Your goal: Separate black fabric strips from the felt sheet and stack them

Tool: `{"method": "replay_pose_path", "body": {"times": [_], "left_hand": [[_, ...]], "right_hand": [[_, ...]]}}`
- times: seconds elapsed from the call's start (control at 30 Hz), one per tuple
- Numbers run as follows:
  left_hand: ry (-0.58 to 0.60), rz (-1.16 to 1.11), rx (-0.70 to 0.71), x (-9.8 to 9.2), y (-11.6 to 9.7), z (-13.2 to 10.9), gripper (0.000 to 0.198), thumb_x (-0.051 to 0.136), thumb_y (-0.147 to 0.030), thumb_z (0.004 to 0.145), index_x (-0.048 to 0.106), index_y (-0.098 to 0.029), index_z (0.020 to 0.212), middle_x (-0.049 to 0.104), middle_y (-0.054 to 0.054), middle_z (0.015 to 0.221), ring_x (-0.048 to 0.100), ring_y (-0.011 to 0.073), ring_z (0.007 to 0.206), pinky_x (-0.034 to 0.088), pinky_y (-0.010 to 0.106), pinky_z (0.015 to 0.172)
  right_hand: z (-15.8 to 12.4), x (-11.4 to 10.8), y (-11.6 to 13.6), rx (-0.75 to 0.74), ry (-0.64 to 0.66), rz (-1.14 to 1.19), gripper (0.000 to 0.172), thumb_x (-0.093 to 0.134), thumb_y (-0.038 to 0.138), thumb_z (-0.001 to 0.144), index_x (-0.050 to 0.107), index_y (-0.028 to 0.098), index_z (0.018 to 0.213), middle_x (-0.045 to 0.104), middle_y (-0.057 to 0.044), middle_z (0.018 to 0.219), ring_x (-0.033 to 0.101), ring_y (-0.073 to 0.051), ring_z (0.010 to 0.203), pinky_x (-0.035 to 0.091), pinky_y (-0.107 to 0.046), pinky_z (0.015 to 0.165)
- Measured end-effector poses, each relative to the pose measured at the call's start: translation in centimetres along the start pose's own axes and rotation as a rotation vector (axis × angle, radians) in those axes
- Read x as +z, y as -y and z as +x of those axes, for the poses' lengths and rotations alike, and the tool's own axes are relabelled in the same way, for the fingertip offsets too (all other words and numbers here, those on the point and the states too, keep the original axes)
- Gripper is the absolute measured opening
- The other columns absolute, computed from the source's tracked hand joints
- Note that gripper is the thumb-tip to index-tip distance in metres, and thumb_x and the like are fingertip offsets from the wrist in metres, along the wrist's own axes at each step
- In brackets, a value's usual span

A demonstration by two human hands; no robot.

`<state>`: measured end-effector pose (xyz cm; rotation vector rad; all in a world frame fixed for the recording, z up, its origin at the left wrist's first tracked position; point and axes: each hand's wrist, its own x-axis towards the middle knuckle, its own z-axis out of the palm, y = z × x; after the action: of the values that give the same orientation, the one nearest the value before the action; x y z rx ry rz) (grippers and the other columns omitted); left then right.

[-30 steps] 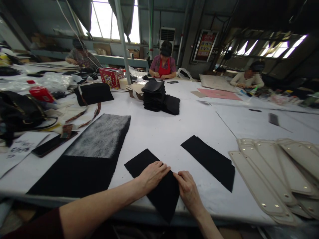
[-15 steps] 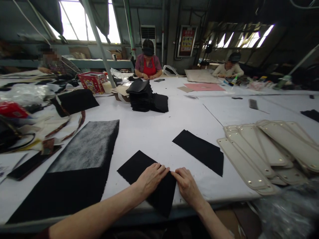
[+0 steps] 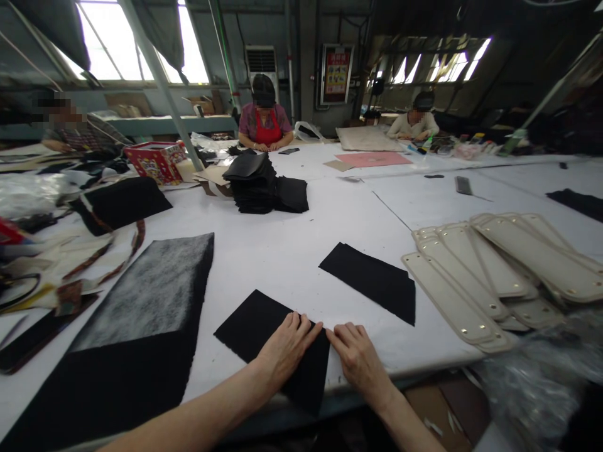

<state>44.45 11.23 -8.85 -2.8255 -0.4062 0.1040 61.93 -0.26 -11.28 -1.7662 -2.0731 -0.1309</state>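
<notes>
- Resting the left hand (image 3: pixel 288 348) palm-down across a black sheet (image 3: pixel 254 321), with bent fingers close together along its far edge; cannot tell whether pinching or only pressing
- Touching near the right corner of that sheet with curled fingertips of the right hand (image 3: pixel 355 351); cannot tell whether clamped on it or just set against it
- Leaving only a narrow gap between the two hands' fingertips
- Showing the sheet slanted at the near side of a white table (image 3: pixel 268 251), with its lowest corner reaching over the front edge
- To the left, apart from the hands, seeing a large black piece (image 3: pixel 136 295) with a grey, fuzzy-looking patch
- Past the right hand, seeing overlapping black strips (image 3: pixel 370 282), just beside a fanned pile of beige panels (image 3: pixel 471 276) with metal studs
- Below these at the lower right, seeing crumpled clear plastic (image 3: pixel 537 376)
- Farther up the table, seeing a stack of black pieces (image 3: pixel 252 182), a patterned red box (image 3: pixel 155 162) and a pink sheet (image 3: pixel 374 160)
- Beyond, seeing a co-worker in a red apron (image 3: pixel 267 132), seated with both hands on the table
</notes>
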Motion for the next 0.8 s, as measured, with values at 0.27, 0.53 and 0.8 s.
{"method": "replay_pose_path", "body": {"times": [0.27,0.53,0.8], "left_hand": [[-0.004,-0.081,0.012,0.1,0.6,-0.1,0.060,0.047,-0.014,0.090,0.029,-0.021,0.147,0.052,0.014,0.127,0.049,0.0285,0.117,0.037,0.044,0.101],[0.001,-0.178,-0.002,0.3,0.9,-0.3,0.061,0.047,-0.015,0.090,0.029,-0.022,0.147,0.050,0.015,0.134,0.047,0.0279,0.121,0.035,0.047,0.104],[-0.028,-0.334,-0.208,0.8,7.9,-1.8,0.039,0.042,-0.008,0.089,0.057,-0.025,0.121,0.060,0.006,0.119,0.056,0.0215,0.109,0.033,0.045,0.106]], "right_hand": [[-0.8,0.3,-1.1,0.225,-0.152,0.364,0.035,0.040,0.006,0.088,0.066,0.022,0.105,0.058,-0.007,0.097,0.053,-0.021,0.093,0.045,-0.037,0.080],[0.1,-0.3,1.3,0.241,-0.059,0.079,0.041,0.052,0.019,0.091,0.054,0.027,0.131,0.057,-0.009,0.116,0.051,-0.025,0.100,0.044,-0.042,0.084],[2.8,-1.4,3.0,0.303,-0.022,-0.014,0.009,0.056,0.019,0.089,0.064,0.024,0.091,0.061,-0.004,0.098,0.052,-0.022,0.091,0.039,-0.039,0.082]]}}
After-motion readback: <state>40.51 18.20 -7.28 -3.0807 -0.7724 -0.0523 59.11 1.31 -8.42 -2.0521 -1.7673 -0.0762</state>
